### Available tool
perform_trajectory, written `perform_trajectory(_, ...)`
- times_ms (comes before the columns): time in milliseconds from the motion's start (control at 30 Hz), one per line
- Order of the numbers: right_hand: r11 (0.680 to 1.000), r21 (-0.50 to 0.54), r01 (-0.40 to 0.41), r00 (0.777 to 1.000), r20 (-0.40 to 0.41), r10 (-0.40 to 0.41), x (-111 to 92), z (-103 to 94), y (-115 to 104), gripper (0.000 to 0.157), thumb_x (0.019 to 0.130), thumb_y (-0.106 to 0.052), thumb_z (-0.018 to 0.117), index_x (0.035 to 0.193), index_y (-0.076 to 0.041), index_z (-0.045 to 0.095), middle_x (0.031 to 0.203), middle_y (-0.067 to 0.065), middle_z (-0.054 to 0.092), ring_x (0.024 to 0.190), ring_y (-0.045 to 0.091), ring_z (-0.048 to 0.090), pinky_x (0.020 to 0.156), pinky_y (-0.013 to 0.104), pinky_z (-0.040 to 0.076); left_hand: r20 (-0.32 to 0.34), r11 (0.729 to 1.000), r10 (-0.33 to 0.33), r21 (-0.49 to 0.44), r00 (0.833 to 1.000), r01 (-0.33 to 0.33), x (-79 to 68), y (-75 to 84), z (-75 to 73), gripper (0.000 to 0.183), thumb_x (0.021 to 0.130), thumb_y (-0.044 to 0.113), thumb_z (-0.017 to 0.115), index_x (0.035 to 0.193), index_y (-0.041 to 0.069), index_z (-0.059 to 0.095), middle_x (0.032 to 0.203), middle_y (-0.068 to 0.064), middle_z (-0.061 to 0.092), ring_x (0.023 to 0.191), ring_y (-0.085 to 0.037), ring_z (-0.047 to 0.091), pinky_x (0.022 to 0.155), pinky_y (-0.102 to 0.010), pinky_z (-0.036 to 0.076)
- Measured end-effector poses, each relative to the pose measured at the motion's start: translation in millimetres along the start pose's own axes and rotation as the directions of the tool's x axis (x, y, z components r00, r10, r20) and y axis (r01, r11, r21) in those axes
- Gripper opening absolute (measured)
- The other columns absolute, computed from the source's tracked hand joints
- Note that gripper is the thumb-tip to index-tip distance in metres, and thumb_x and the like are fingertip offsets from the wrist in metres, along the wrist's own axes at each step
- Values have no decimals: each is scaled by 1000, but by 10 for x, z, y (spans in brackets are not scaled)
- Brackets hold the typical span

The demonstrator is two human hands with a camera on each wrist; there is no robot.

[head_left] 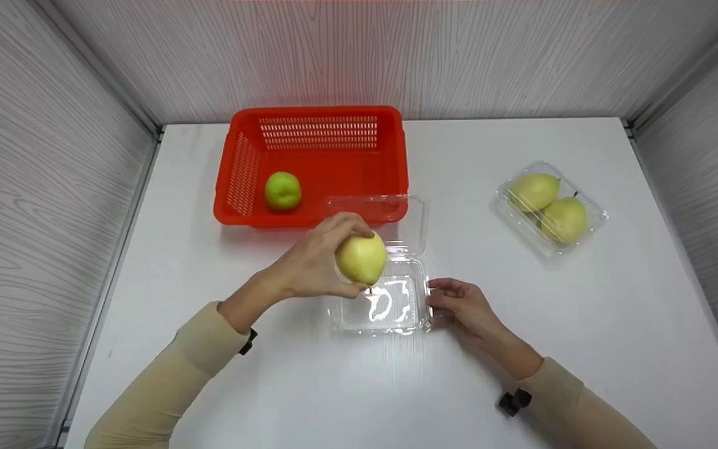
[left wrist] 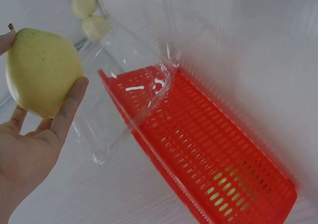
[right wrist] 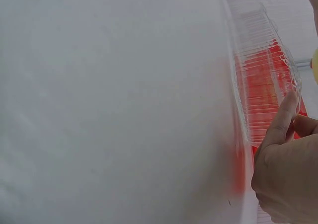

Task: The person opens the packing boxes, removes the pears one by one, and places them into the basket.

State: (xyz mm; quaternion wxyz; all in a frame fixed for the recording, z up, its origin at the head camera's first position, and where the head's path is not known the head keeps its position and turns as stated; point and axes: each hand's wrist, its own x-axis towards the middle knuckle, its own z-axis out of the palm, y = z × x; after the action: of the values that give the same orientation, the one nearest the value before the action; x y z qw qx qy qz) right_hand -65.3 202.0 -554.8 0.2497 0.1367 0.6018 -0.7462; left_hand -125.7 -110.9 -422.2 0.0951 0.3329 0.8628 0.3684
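Observation:
My left hand [head_left: 312, 265] holds a yellow-green pear [head_left: 362, 259] between thumb and fingers, above an opened clear plastic clamshell box [head_left: 353, 318]. In the left wrist view, the pear's short dark stem [left wrist: 11, 27] points up near the thumb. The fingers of my right hand [head_left: 471, 313] pinch the right rim of the box's base. The right wrist view has one finger [right wrist: 281, 117] lying along the ribbed outer wall. No fruit shows inside the base, and its lid [head_left: 418, 227] is tipped back, overlapping the front of the red basket in the head view.
Behind the box stands a red plastic basket [head_left: 244, 219] with slotted walls and one green fruit [head_left: 283, 191] at its left. Toward the right back, another clear box [head_left: 518, 221] contains two pears [head_left: 563, 220]. Pale panels [head_left: 459, 56] border the white table [head_left: 621, 324].

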Motion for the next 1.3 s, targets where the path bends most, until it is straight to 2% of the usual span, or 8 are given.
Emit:
perform_trajectory(333, 1000, -15, 6, 1000, 2, -6, 8, -2, -2, 30, 96, -1, 71, 124, 1, 61, 87, -5, 74, 73, 7, 72, 69, 23, 65, -150, 999, 34, 20, 988, -32, -33, -14, -428, 72, 72, 25, 93, 134, 8, 59, 141, -10, 59, 135, -27, 56, 110, -49, 57)
perform_trajectory(567, 1000, -5, 6, 1000, 8, -6, 11, 10, 3, 29, 95, 0, 72, 122, 0, 62, 86, -5, 74, 72, 7, 72, 68, 23, 65, -229, 1000, -14, -21, 973, 10, -40, -127, -675, 71, 74, 19, 92, 135, 8, 58, 143, -10, 58, 135, -26, 55, 99, -49, 63)
perform_trajectory(667, 1000, 2, 8, 1000, 12, -8, 11, 15, 2, 27, 95, 0, 72, 121, -1, 63, 86, -5, 74, 72, 7, 73, 68, 23, 65, -261, 998, -48, -49, 964, 37, -27, -221, -751, 71, 75, 17, 92, 136, 7, 57, 143, -10, 57, 132, -27, 58, 93, -50, 65)
perform_trajectory(767, 1000, 7, 12, 1000, 14, -12, 8, 12, 0, 26, 96, 0, 71, 121, -1, 62, 86, -4, 74, 72, 7, 73, 67, 23, 65, -299, 996, -83, -67, 951, 66, 18, -346, -807, 70, 76, 17, 92, 136, 7, 57, 142, -10, 58, 131, -27, 58, 94, -50, 64)
perform_trajectory(967, 1000, 27, 17, 999, 36, -18, 4, 0, 7, 27, 97, -1, 70, 122, 0, 61, 86, -4, 74, 70, 8, 73, 67, 23, 65, -381, 984, -171, -107, 908, 141, 89, -642, -887, 67, 77, 19, 91, 134, 9, 58, 139, -8, 60, 130, -25, 55, 103, -54, 55)
perform_trajectory(1067, 999, 32, 17, 999, 33, -18, 2, -5, 16, 25, 97, 0, 71, 120, -2, 62, 86, -4, 73, 70, 7, 72, 68, 24, 65, -409, 980, -198, -112, 891, 166, 121, -789, -908, 67, 77, 19, 91, 134, 8, 57, 138, -9, 60, 129, -25, 55, 105, -53, 54)
perform_trajectory(1200, 999, 27, 17, 999, 36, -18, -1, -13, 26, 26, 97, -1, 71, 121, -1, 62, 87, -4, 73, 72, 7, 73, 69, 24, 65, -403, 965, -262, -113, 877, 236, 176, -957, -898, 69, 78, 23, 90, 137, 10, 56, 137, -11, 59, 128, -27, 56, 106, -53, 54)
perform_trajectory(1300, 1000, 23, 15, 999, 39, -16, -3, -18, 26, 30, 97, -2, 72, 124, 1, 60, 87, -4, 74, 73, 8, 73, 69, 24, 65, -372, 950, -313, -113, 874, 292, 225, -1059, -859, 70, 79, 25, 89, 138, 12, 54, 139, -11, 58, 129, -29, 55, 109, -56, 54)
